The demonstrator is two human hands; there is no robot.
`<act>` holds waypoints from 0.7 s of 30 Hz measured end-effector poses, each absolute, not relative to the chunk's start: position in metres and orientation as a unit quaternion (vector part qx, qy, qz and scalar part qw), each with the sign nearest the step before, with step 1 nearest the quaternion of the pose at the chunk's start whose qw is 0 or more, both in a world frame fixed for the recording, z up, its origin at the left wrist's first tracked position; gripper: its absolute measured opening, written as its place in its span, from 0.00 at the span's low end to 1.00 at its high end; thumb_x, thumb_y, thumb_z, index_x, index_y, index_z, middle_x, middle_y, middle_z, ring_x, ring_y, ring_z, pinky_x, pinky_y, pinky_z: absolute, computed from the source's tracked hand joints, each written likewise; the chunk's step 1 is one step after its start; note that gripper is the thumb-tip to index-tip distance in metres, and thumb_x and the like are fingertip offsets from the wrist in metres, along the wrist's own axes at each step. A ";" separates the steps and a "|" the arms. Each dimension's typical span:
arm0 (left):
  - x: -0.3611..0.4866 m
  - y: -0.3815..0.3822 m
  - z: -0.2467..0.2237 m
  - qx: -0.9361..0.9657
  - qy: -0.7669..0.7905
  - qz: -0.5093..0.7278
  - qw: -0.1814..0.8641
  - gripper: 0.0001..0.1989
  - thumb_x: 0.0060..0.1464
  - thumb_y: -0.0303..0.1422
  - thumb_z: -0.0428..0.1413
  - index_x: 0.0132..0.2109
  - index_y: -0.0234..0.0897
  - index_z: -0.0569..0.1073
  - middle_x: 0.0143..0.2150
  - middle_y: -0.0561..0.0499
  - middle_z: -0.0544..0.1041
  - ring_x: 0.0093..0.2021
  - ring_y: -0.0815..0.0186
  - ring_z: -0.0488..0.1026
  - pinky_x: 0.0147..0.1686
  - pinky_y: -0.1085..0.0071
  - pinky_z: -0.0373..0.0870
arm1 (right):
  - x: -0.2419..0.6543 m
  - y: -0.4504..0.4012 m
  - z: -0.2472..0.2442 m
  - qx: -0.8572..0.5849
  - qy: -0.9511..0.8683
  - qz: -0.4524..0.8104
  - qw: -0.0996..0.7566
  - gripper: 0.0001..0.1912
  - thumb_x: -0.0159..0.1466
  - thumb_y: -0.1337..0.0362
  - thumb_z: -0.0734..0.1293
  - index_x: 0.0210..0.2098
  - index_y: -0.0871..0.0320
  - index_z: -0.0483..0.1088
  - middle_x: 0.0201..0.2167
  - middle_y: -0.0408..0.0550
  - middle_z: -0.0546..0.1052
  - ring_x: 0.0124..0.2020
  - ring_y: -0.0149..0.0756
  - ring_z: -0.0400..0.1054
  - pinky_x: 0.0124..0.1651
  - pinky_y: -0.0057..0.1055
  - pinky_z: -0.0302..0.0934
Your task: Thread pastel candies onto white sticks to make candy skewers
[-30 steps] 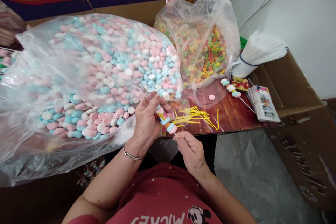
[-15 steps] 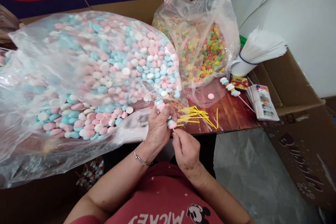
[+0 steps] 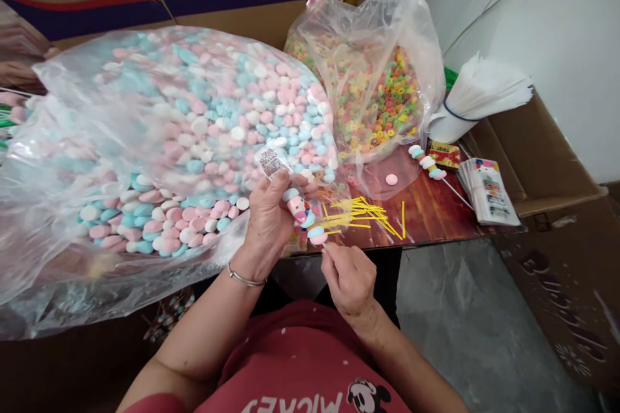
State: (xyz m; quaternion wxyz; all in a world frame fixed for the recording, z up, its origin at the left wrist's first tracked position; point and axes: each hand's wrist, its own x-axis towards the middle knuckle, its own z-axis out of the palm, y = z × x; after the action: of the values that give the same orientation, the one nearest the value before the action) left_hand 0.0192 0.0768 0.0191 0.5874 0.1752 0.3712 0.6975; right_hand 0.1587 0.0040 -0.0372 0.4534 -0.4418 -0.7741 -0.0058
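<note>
A clear printed wrapper (image 3: 272,164) is pinched in my left hand (image 3: 271,213), and it covers the upper part of a candy skewer (image 3: 317,235). My right hand (image 3: 349,276) is closed on the skewer's thin white stick, just below the lowest pink candy. Blue, pink and white candies (image 3: 169,226) fill a big plastic bag on the left. Beside my hands, yellow twist ties (image 3: 365,210) lie scattered on the reddish table (image 3: 426,206). A second skewer (image 3: 429,163) rests on the table, touching a stack of printed wrappers (image 3: 489,190).
A bag of colourful ring candies (image 3: 378,97) stands at the back. A white mug (image 3: 448,124) holds white sticks. Cardboard boxes (image 3: 557,239) are at the right and back. Another person's hand (image 3: 22,74) shows at far left. One pink candy (image 3: 391,179) lies alone.
My left hand has moved left and slightly up along the wrapper, so more of the wrapped candies show. My right hand, still on the stick, has shifted slightly right and down.
</note>
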 end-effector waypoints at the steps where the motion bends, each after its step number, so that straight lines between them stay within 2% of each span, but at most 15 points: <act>1: 0.020 0.078 0.019 0.171 0.366 0.694 0.596 0.20 0.37 0.40 0.71 0.33 0.33 0.74 0.25 0.54 0.76 0.24 0.68 0.74 0.25 0.73 0.72 | 0.157 0.004 -0.037 -0.442 -0.775 -0.007 0.452 0.08 0.66 0.73 0.61 0.37 0.61 0.72 0.18 0.41 0.72 0.19 0.28 0.61 0.28 0.29 0.54; 3: 0.025 0.079 0.017 0.174 0.343 0.695 0.607 0.18 0.39 0.36 0.71 0.35 0.34 0.74 0.23 0.57 0.73 0.18 0.73 0.69 0.19 0.77 0.67 | 0.156 0.004 -0.037 -0.451 -0.768 0.017 0.455 0.08 0.66 0.72 0.61 0.36 0.60 0.72 0.19 0.42 0.73 0.19 0.28 0.62 0.28 0.28 0.54; 6: 0.035 0.077 0.014 0.194 0.306 0.703 0.612 0.16 0.41 0.35 0.70 0.35 0.34 0.73 0.20 0.59 0.70 0.15 0.77 0.62 0.15 0.80 0.62 | 0.154 0.001 -0.038 -0.473 -0.746 0.120 0.454 0.10 0.67 0.69 0.59 0.35 0.60 0.72 0.21 0.43 0.73 0.20 0.27 0.63 0.28 0.26 0.57; 9: 0.041 0.075 0.011 0.206 0.294 0.703 0.613 0.16 0.42 0.36 0.70 0.33 0.34 0.73 0.19 0.60 0.68 0.13 0.78 0.60 0.14 0.79 0.60 | 0.153 -0.003 -0.038 -0.497 -0.697 0.279 0.435 0.12 0.69 0.65 0.58 0.32 0.58 0.70 0.18 0.38 0.68 0.18 0.25 0.59 0.23 0.22 0.55; 11: 0.042 0.075 0.010 0.205 0.305 0.699 0.614 0.17 0.41 0.37 0.70 0.33 0.34 0.73 0.19 0.60 0.68 0.14 0.77 0.61 0.14 0.79 0.62 | 0.152 -0.005 -0.037 -0.501 -0.677 0.327 0.429 0.12 0.69 0.65 0.58 0.31 0.58 0.69 0.17 0.36 0.66 0.17 0.24 0.58 0.22 0.22 0.53; 13: 0.041 0.075 0.009 0.192 0.333 0.692 0.612 0.17 0.42 0.38 0.70 0.34 0.34 0.73 0.22 0.57 0.72 0.17 0.74 0.68 0.18 0.77 0.66 | 0.152 -0.004 -0.036 -0.495 -0.699 0.262 0.444 0.11 0.68 0.67 0.59 0.32 0.58 0.70 0.19 0.38 0.68 0.19 0.25 0.60 0.24 0.23 0.55; 16: 0.036 0.073 0.008 0.160 0.381 0.681 0.604 0.18 0.41 0.40 0.70 0.33 0.34 0.73 0.28 0.52 0.78 0.26 0.66 0.77 0.26 0.72 0.72 | 0.156 0.001 -0.038 -0.476 -0.750 0.052 0.456 0.08 0.66 0.72 0.61 0.36 0.59 0.72 0.19 0.40 0.71 0.20 0.27 0.62 0.28 0.29 0.54; 18: 0.033 0.072 0.008 0.148 0.402 0.679 0.596 0.19 0.38 0.39 0.71 0.33 0.34 0.73 0.28 0.51 0.78 0.28 0.65 0.78 0.29 0.70 0.74 | 0.159 0.006 -0.040 -0.463 -0.764 -0.042 0.447 0.09 0.65 0.74 0.61 0.38 0.59 0.72 0.17 0.40 0.70 0.20 0.28 0.62 0.28 0.31 0.52; 21: 0.030 0.070 0.009 0.157 0.413 0.677 0.588 0.18 0.39 0.36 0.71 0.32 0.33 0.72 0.26 0.52 0.77 0.25 0.67 0.76 0.27 0.72 0.72 | 0.161 0.009 -0.042 -0.449 -0.775 -0.090 0.435 0.09 0.64 0.75 0.62 0.40 0.60 0.71 0.17 0.39 0.69 0.20 0.29 0.62 0.28 0.32 0.50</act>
State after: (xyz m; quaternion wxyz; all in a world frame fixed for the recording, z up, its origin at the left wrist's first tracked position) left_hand 0.0305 0.0699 0.0091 0.5881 0.1574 0.4129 0.6774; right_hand 0.1608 0.0094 -0.0418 0.4350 -0.4490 -0.7753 -0.0896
